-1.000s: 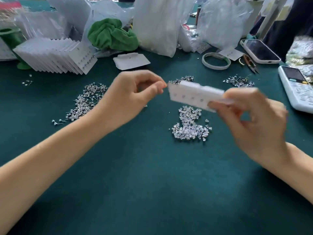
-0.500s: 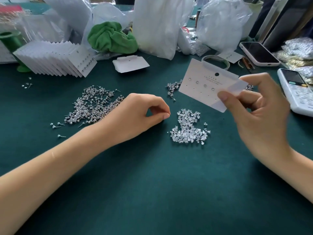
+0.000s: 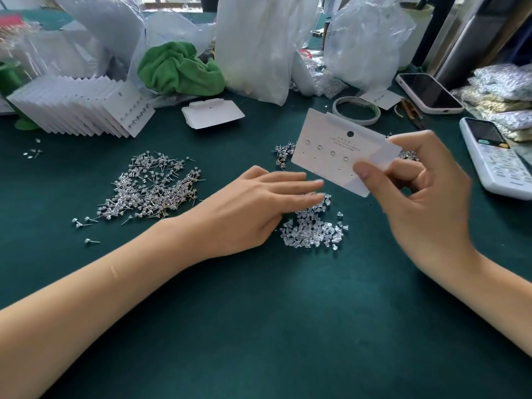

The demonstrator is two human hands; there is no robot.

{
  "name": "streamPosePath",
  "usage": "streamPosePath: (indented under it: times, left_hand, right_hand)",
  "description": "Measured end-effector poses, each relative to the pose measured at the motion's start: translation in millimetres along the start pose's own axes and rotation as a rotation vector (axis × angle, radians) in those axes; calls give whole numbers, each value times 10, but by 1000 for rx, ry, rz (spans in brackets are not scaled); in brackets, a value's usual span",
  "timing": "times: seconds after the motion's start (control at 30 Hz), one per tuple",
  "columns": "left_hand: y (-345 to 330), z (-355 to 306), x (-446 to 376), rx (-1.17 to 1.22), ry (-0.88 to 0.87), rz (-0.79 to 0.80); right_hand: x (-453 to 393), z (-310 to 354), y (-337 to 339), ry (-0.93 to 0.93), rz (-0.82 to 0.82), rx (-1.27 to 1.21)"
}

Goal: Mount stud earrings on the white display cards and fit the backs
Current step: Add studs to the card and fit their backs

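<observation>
**Card held up over a green surface scattered with studs and backs**

Dark green felt covers the surface (image 3: 259, 326), and its far edge is crowded with clutter: tall clear and white plastic bags (image 3: 256, 44), a crumpled green cloth (image 3: 178, 70), a fanned row of filled cards (image 3: 83, 110) at the left, and a small stack of blank cards (image 3: 213, 113) lying flat near the middle. To the right sit a ring of tape (image 3: 357, 110), a phone (image 3: 429, 93) face up, a white handset with keys (image 3: 498, 156), and packets of something glittery at the far right edge, too blurred to name.

A broad pile of stud earrings (image 3: 152, 188) spreads across the left half of the felt. A smaller heap of clear earring backs (image 3: 313, 228) lies at the centre.

The right hand (image 3: 426, 203) holds a white display card (image 3: 339, 151) up off the surface, its grip clamped on the card's lower right corner between thumb and curled fingers. Four studs appear to sit in a row across the card's face. The left hand (image 3: 253, 208) lies low with fingers straight and close together, holding nothing, its fingertips (image 3: 316, 191) reaching over the upper edge of the heap of backs, just below the card.
</observation>
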State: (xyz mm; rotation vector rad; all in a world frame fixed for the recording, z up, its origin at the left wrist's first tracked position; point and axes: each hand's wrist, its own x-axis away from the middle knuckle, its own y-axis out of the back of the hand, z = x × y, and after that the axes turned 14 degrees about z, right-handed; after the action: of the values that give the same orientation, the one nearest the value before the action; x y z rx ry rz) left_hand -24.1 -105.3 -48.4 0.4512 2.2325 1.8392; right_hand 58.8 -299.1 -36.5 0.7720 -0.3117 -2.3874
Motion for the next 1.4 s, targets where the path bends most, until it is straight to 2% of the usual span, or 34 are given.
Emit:
streamPosePath:
  times: [0.13, 0.4, 0.53, 0.63, 0.77, 0.97, 1.27, 1.4]
  left_hand:
    - [22, 26, 64, -8, -36, 20]
    - [118, 101, 265, -103, 1, -173]
    - [125, 116, 264, -88, 92, -291]
    - [86, 116, 236, 6, 175, -344]
    - [29, 105, 185, 154, 220, -326]
    - [24, 145, 111, 202, 247, -254]
    - [40, 159, 82, 229, 281, -252]
    - [47, 150, 82, 327, 302, -287]
  right_hand:
    - [2, -3, 8, 0, -6, 17]
    - [4, -14, 18, -29, -2, 30]
    - [0, -27, 25, -30, -6, 52]
    - [-2, -40, 28, -40, 1, 47]
    - [-2, -40, 26, -32, 3, 39]
    - [6, -34, 17, -19, 5, 52]
    - [35, -77, 27, 170, 12, 176]
    - [37, -100, 43, 340, 20, 329]
